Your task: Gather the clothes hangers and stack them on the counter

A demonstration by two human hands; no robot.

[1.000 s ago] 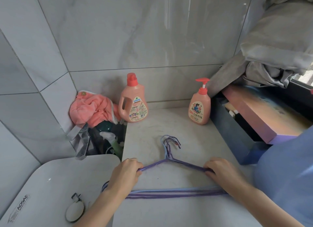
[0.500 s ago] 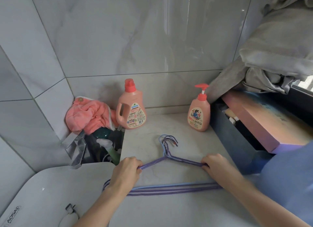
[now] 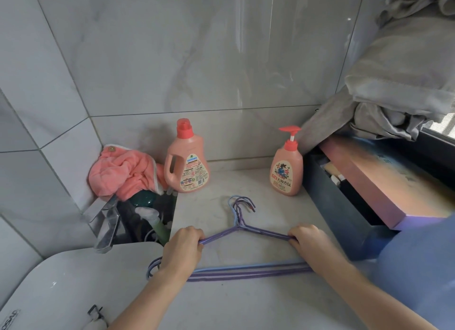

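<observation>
A bundle of several thin purple and light-blue clothes hangers [image 3: 248, 272] lies flat on the pale marble counter [image 3: 246, 187], hooks pointing away from me. My left hand [image 3: 181, 249] grips the left shoulder of the bundle, with the left corner sticking out past the counter's edge. On the other side my right hand [image 3: 309, 241] is closed around the right shoulder. The hanger corners under both hands are hidden.
A pink detergent jug [image 3: 186, 159] and a pink pump bottle [image 3: 286, 167] stand at the back of the counter. A dark blue box [image 3: 344, 216] with a pink lid borders the right. A pink towel [image 3: 123, 172] and a white lid [image 3: 73, 288] lie left.
The camera has tilted and the view shifted slightly downward in frame. Both hands keep their grip on the hangers, which stay in about the same place on the counter.
</observation>
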